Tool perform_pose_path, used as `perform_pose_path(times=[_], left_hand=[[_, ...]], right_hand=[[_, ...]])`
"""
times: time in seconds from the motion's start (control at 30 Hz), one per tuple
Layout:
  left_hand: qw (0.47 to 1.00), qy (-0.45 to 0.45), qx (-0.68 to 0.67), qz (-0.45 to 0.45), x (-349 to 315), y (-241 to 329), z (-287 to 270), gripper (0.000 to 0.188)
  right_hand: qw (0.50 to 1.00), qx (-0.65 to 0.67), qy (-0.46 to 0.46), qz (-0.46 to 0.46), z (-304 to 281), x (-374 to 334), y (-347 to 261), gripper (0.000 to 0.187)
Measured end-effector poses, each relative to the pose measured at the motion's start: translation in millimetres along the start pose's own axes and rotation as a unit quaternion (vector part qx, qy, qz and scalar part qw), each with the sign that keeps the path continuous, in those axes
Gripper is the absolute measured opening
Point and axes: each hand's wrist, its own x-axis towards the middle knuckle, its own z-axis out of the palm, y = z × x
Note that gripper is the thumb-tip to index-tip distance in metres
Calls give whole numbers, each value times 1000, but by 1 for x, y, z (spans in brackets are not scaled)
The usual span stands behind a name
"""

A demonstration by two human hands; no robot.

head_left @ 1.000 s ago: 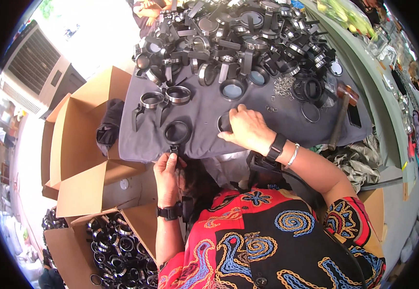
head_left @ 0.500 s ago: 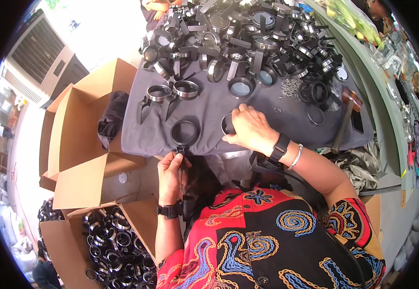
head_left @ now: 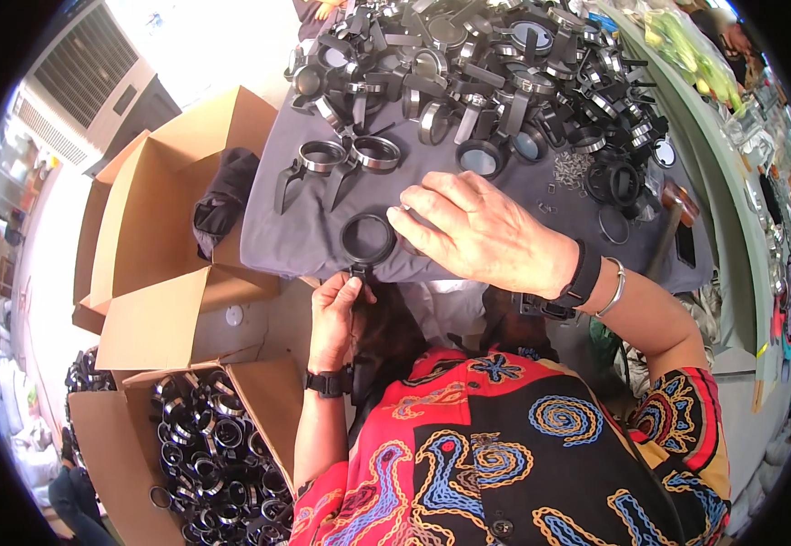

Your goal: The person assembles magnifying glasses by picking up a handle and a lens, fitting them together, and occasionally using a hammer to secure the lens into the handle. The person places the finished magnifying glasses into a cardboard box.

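Observation:
My left hand [head_left: 335,314] pinches the handle of a black ring-shaped part [head_left: 367,239] at the table's front edge. That part's round head lies over the dark cloth, open side up. Palm down, my right hand [head_left: 482,227] hovers just right of the ring, fingers bent and pressed together. What its fingertips hold, if anything, is hidden beneath the hand. Beyond the left hand lie two metal-banded rings with black handles, a left one [head_left: 322,156] and a right one [head_left: 376,153]. A black round part with a pale disc [head_left: 480,159] lies behind my right hand.
A large heap of banded rings with handles [head_left: 468,73] covers the table's far side. Small metal clips [head_left: 577,170], a hammer [head_left: 677,209] and a phone [head_left: 685,246] lie at right. An open carton [head_left: 154,218] stands left; a lower carton holds many black rings [head_left: 218,455].
My right hand has moved left, toward the ring in my left hand, and the black ring it was touching is now hidden. The whole view has shifted slightly.

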Motion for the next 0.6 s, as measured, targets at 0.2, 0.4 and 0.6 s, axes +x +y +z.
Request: perform_pose_path(times=[0.2,0.4,0.6], left_hand=[[1000,1,-20,-4,-2,5,5,23],[1000,0,-2,-15,-3,8,4,24],[1000,10,-1,-16,-7,11,8,24]], right_hand=[[970,192,-121,87,24,14,6,72],[964,227,-137,36,65,41,9,45],[957,207,-203,20,77,59,6,45]])
